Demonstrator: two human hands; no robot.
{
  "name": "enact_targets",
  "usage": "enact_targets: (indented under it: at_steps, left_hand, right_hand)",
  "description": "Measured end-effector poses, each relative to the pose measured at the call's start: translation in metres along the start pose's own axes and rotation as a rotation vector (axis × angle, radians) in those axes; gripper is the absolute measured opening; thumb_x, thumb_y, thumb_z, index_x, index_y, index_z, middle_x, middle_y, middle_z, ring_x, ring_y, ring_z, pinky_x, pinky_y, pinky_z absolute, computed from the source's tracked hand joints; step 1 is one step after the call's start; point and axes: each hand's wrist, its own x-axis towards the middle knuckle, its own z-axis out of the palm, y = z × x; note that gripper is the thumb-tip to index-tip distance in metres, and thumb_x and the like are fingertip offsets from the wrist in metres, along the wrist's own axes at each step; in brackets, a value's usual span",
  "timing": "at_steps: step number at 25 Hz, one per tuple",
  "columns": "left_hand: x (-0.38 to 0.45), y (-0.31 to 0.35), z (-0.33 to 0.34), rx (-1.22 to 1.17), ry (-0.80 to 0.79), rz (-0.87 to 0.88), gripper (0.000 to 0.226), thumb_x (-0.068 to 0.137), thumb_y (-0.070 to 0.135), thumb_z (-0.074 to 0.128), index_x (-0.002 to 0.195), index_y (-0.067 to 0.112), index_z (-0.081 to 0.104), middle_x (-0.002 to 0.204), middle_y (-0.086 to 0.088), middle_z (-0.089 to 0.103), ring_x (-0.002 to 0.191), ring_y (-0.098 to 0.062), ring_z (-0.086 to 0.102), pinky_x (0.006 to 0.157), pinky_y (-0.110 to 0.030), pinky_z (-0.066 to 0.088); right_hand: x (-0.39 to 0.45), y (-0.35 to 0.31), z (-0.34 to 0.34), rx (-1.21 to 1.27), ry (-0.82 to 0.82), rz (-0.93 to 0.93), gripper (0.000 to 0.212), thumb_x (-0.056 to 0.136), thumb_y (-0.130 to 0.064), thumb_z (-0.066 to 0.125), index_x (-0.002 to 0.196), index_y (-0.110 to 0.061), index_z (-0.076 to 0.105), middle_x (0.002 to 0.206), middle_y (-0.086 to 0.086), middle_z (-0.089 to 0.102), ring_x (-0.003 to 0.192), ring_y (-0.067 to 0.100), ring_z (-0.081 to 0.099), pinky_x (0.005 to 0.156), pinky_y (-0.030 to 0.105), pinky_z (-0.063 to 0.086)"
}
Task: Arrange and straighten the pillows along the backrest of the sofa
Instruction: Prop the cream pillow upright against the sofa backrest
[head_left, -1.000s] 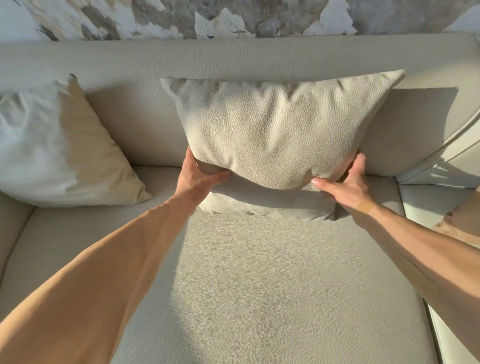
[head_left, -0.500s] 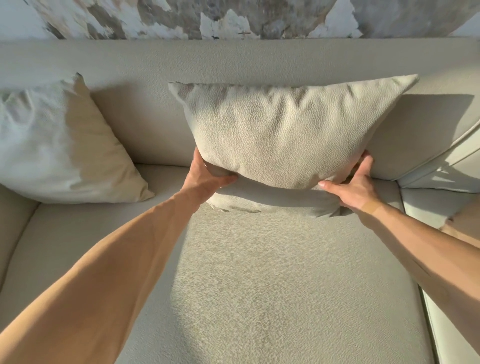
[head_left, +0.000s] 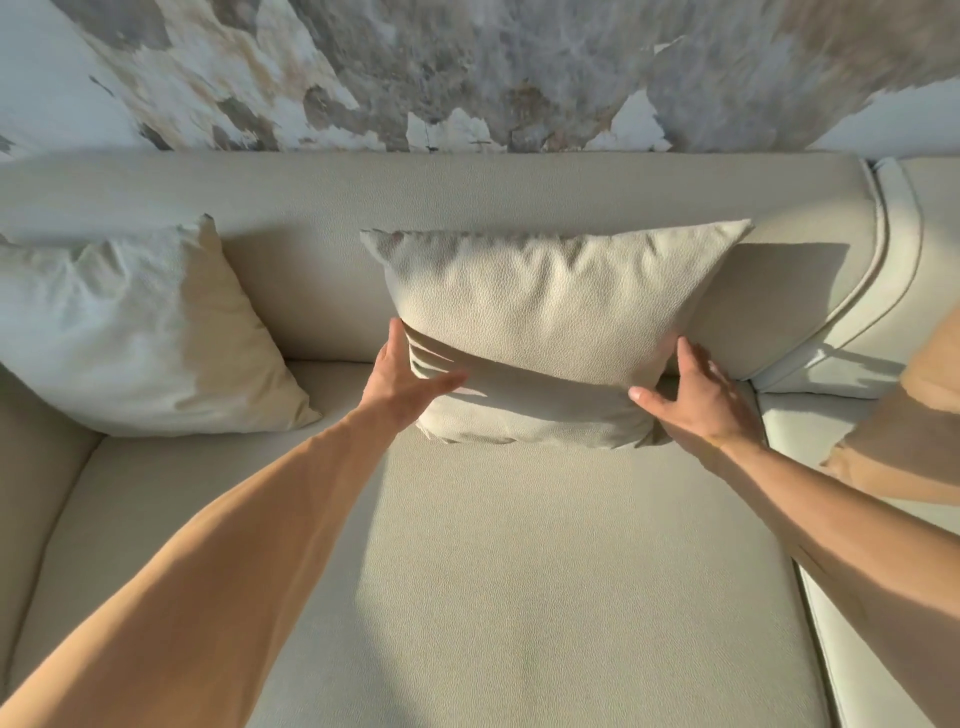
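Observation:
A beige textured pillow stands on the sofa seat and leans against the backrest, near the middle. My left hand lies flat against its lower left side, fingers straight, thumb across the front. At its lower right side my right hand has its fingers spread and its thumb on the front. Both hands touch the pillow loosely rather than clutch it. A second, cream pillow leans tilted in the left corner of the sofa.
A tan cushion shows partly at the right edge, on the adjoining seat section. A mottled grey and white wall rises behind the backrest. The left armrest borders the seat.
The view has tilted up, showing more wall. The pillow has settled onto the seat against the backrest. Both hands have loosened from gripping its lower corners, and the fingers have come out from behind it.

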Motion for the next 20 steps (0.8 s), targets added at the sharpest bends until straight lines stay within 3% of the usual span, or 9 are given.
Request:
enact_targets:
  at_steps: [3, 6, 11, 14, 20]
  left_hand:
    - [-0.024, 0.017, -0.019, 0.071, -0.015, 0.026, 0.114, 0.073, 0.047, 0.082, 0.157, 0.032, 0.006, 0.161, 0.004, 0.025, 0.145, -0.022, 0.03, 0.117, -0.037, 0.027]
    - [-0.052, 0.031, -0.047, 0.19, -0.041, 0.061, 0.115, 0.073, 0.051, 0.079, 0.157, 0.031, 0.003, 0.165, 0.005, 0.013, 0.15, -0.019, 0.018, 0.121, -0.037, 0.019]
    - [-0.127, 0.07, -0.102, 0.511, -0.025, 0.277, 0.114, 0.071, 0.069, 0.07, 0.156, 0.039, 0.0, 0.166, 0.009, 0.004, 0.153, -0.017, 0.003, 0.123, -0.046, 0.009]
    - [-0.174, 0.095, -0.127, 0.588, -0.026, 0.399, 0.111, 0.072, 0.074, 0.064, 0.155, 0.04, -0.002, 0.166, 0.011, -0.001, 0.153, -0.017, -0.002, 0.123, -0.048, 0.004]
    - [-0.229, 0.122, -0.15, 0.671, 0.012, 0.483, 0.116, 0.068, 0.085, 0.054, 0.155, 0.04, -0.009, 0.165, 0.01, -0.007, 0.153, -0.019, -0.006, 0.122, -0.05, 0.0]
  right_hand:
    - [-0.038, -0.017, -0.023, -0.138, -0.039, -0.045, 0.105, 0.075, -0.084, 0.041, 0.156, -0.028, 0.004, 0.164, 0.004, 0.01, 0.148, 0.037, 0.016, 0.113, 0.058, 0.023]
    - [-0.088, -0.035, -0.046, -0.122, -0.027, -0.064, 0.104, 0.067, -0.09, 0.026, 0.154, -0.04, -0.003, 0.164, -0.007, -0.003, 0.151, 0.03, 0.002, 0.117, 0.056, 0.01]
    - [-0.171, -0.061, -0.092, -0.306, 0.049, -0.032, 0.103, 0.065, -0.091, 0.016, 0.154, -0.039, 0.005, 0.165, -0.009, 0.005, 0.151, 0.026, 0.003, 0.117, 0.056, 0.015]
    - [-0.219, -0.076, -0.123, -0.318, 0.106, -0.039, 0.104, 0.062, -0.09, 0.01, 0.154, -0.042, 0.004, 0.165, -0.011, 0.003, 0.152, 0.025, 0.003, 0.117, 0.056, 0.014]
    - [-0.273, -0.08, -0.186, -0.292, 0.201, -0.034, 0.089, 0.081, -0.079, 0.036, 0.154, -0.041, 0.001, 0.165, -0.009, 0.0, 0.152, 0.024, -0.001, 0.118, 0.055, 0.012]
